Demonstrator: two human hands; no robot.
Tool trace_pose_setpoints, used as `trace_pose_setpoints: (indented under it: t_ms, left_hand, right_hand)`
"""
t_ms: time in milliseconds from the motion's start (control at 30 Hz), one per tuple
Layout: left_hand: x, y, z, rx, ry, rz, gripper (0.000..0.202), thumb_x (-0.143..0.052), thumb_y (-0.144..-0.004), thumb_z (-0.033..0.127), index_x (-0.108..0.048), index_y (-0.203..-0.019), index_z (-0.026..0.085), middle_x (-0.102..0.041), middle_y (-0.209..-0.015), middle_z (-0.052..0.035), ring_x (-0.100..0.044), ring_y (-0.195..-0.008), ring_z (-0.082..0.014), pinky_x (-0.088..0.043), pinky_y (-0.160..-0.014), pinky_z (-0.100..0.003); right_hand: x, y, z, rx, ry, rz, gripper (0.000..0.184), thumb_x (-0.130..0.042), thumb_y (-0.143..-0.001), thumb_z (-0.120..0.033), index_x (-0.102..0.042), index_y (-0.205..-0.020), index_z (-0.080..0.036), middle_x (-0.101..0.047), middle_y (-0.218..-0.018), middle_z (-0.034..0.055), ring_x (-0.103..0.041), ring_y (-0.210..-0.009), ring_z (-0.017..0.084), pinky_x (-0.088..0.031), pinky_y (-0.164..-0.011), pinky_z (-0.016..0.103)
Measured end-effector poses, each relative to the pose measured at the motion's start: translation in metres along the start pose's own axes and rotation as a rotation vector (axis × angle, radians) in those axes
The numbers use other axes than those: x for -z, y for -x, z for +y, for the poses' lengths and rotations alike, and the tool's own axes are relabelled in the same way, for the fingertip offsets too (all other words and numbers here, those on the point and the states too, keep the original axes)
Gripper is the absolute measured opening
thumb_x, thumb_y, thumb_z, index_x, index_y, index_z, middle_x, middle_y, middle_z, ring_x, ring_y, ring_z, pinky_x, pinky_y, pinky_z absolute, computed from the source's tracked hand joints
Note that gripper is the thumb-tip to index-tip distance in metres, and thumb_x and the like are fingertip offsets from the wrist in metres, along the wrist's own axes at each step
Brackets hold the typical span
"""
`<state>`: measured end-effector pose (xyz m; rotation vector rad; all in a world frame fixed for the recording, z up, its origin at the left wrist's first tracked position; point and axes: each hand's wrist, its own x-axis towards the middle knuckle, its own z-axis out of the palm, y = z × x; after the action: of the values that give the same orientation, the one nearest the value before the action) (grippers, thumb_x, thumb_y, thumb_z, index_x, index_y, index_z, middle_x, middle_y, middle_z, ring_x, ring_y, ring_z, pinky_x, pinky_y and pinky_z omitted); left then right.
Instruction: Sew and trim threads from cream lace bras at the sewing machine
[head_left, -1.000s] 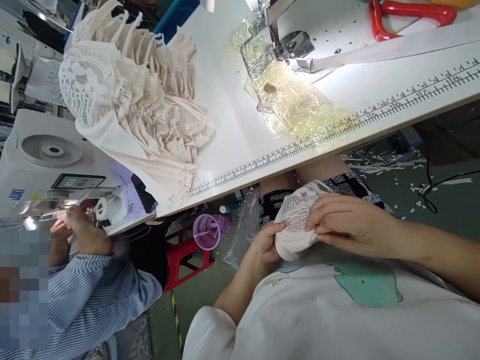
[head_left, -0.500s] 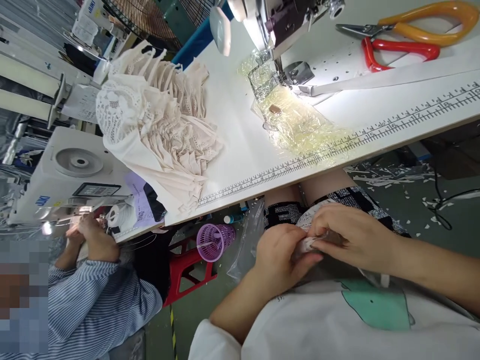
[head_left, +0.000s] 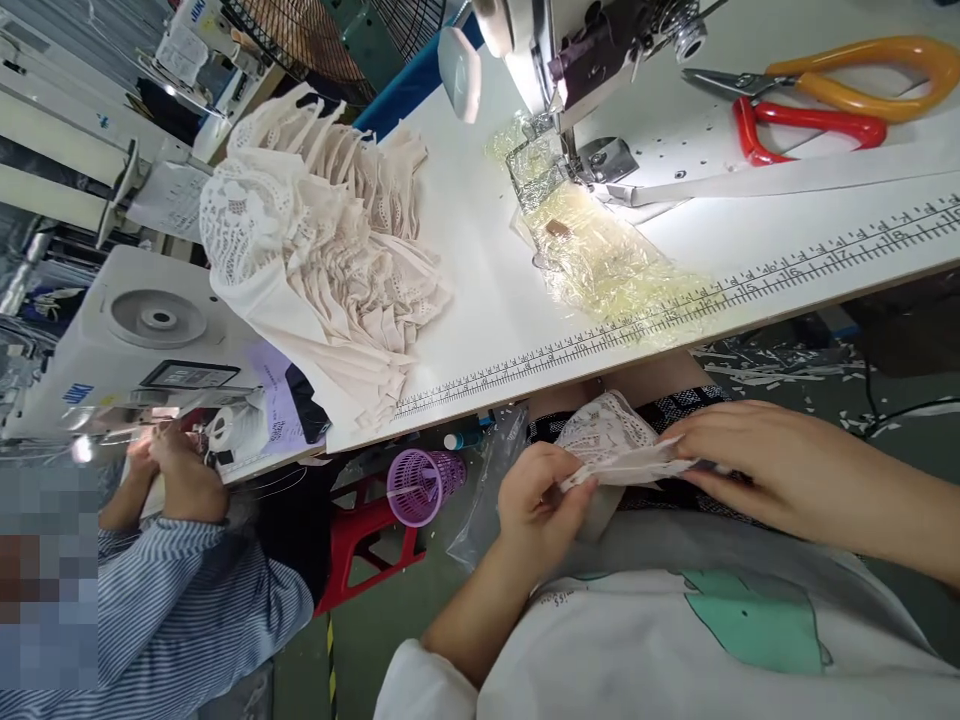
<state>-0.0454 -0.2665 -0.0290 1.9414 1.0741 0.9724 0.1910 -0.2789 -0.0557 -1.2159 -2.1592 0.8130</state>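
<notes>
Over my lap, both hands hold a small white lace piece (head_left: pixel 615 440). My left hand (head_left: pixel 541 505) pinches its left edge with thumb and fingers closed. My right hand (head_left: pixel 757 462) grips its right edge, fingers pressed together, and the fabric is stretched flat between the two hands. The piece sits just below the front edge of the white sewing table (head_left: pixel 480 270), which carries a printed ruler (head_left: pixel 675 305).
A heap of cream lace pieces (head_left: pixel 322 250) lies on the table's left. Clear plastic film (head_left: pixel 600 260) lies under the sewing machine (head_left: pixel 577 70). Orange and red scissors (head_left: pixel 817 85) lie far right. A co-worker in a striped shirt (head_left: pixel 165 600) sits at left; a purple basket (head_left: pixel 424 485) is below.
The lace piece went from bunched between my hands to pulled out flat. My hands have moved apart along its edges, and the view has tilted up a little toward the machine.
</notes>
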Motion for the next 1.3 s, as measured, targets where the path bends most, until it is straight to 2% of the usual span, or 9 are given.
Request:
trace_pose_setpoints:
  t_ms: [133, 300, 367, 500, 667, 867, 1100, 1167, 1300]
  left_hand:
    - [0.002, 0.003, -0.005, 0.019, 0.144, 0.037, 0.016, -0.06, -0.075, 0.005, -0.059, -0.085, 0.017, -0.06, -0.08, -0.0029, -0.059, -0.076, -0.0149, -0.05, -0.067, -0.029]
    - [0.005, 0.005, -0.007, -0.001, 0.285, 0.008, 0.019, -0.057, -0.077, 0.005, -0.06, -0.091, 0.018, -0.059, -0.09, -0.0045, -0.061, -0.085, -0.017, -0.053, -0.075, -0.035]
    - [0.005, 0.005, -0.007, -0.006, 0.315, 0.008, 0.019, -0.057, -0.078, 0.006, -0.061, -0.092, 0.018, -0.06, -0.091, -0.0044, -0.06, -0.086, -0.0164, -0.052, -0.076, -0.034]
    - [0.004, 0.005, -0.008, -0.004, 0.371, 0.022, 0.018, -0.056, -0.08, 0.008, -0.061, -0.093, 0.019, -0.06, -0.091, -0.0039, -0.06, -0.085, -0.0156, -0.052, -0.075, -0.032]
    - [0.004, 0.008, -0.012, 0.043, 0.416, 0.054, 0.015, -0.056, -0.081, 0.01, -0.061, -0.091, 0.02, -0.06, -0.09, -0.0033, -0.06, -0.085, -0.0143, -0.052, -0.076, -0.03]
    - [0.006, 0.01, -0.014, 0.029, 0.401, 0.062, 0.014, -0.056, -0.082, 0.012, -0.06, -0.092, 0.021, -0.059, -0.091, -0.0028, -0.058, -0.087, -0.014, -0.051, -0.078, -0.029]
    - [0.009, 0.001, -0.007, -0.07, 0.263, 0.088, 0.013, -0.058, -0.079, 0.011, -0.061, -0.088, 0.02, -0.055, -0.086, -0.0033, -0.055, -0.085, -0.0143, -0.049, -0.077, -0.03]
    - [0.009, -0.001, -0.003, -0.079, 0.23, 0.094, 0.012, -0.058, -0.079, 0.011, -0.06, -0.087, 0.02, -0.055, -0.083, -0.003, -0.055, -0.081, -0.0141, -0.048, -0.073, -0.028]
    - [0.007, -0.002, 0.006, -0.055, 0.071, 0.126, 0.007, -0.059, -0.078, 0.013, -0.058, -0.08, 0.02, -0.054, -0.078, -0.0022, -0.054, -0.074, -0.0125, -0.045, -0.064, -0.023]
  right_hand:
    - [0.007, -0.002, -0.001, -0.031, -0.122, 0.093, 0.023, -0.043, -0.091, -0.03, -0.064, -0.084, -0.023, -0.067, -0.095, 0.0027, -0.062, -0.087, 0.019, -0.05, -0.073, 0.03]
    - [0.002, -0.009, -0.007, -0.337, -0.435, 0.311, 0.028, -0.061, -0.079, -0.045, -0.061, -0.065, -0.021, -0.065, -0.079, 0.005, -0.062, -0.072, 0.017, -0.05, -0.062, 0.025]
    - [-0.002, -0.01, -0.008, -0.404, -0.545, 0.385, 0.032, -0.066, -0.074, -0.049, -0.057, -0.063, -0.02, -0.063, -0.075, 0.0049, -0.06, -0.071, 0.016, -0.05, -0.063, 0.025]
    - [-0.002, -0.011, -0.011, -0.426, -0.708, 0.417, 0.032, -0.069, -0.072, -0.047, -0.055, -0.072, -0.019, -0.059, -0.076, 0.0038, -0.057, -0.07, 0.014, -0.05, -0.062, 0.022]
    - [0.005, -0.014, -0.017, -0.379, -0.773, 0.381, 0.025, -0.066, -0.076, -0.041, -0.055, -0.079, -0.018, -0.058, -0.076, 0.0038, -0.056, -0.067, 0.012, -0.05, -0.06, 0.021]
    - [0.007, -0.01, -0.019, -0.213, -0.583, 0.422, 0.005, -0.056, -0.081, -0.02, -0.056, -0.086, -0.021, -0.059, -0.081, 0.0023, -0.058, -0.076, 0.013, -0.05, -0.068, 0.022]
    - [0.016, -0.005, -0.019, 0.051, -0.314, 0.441, 0.023, -0.046, -0.084, -0.007, -0.05, -0.096, -0.026, -0.059, -0.087, -0.0002, -0.058, -0.085, 0.013, -0.048, -0.073, 0.025]
    - [0.02, -0.005, -0.018, 0.047, -0.254, 0.453, 0.021, -0.047, -0.085, -0.009, -0.051, -0.097, -0.026, -0.06, -0.088, 0.0004, -0.058, -0.085, 0.014, -0.048, -0.073, 0.025]
    - [0.024, 0.005, -0.026, -0.087, -0.186, 0.541, 0.024, -0.056, -0.084, -0.021, -0.052, -0.107, -0.027, -0.06, -0.091, 0.0018, -0.059, -0.076, 0.013, -0.051, -0.065, 0.022]
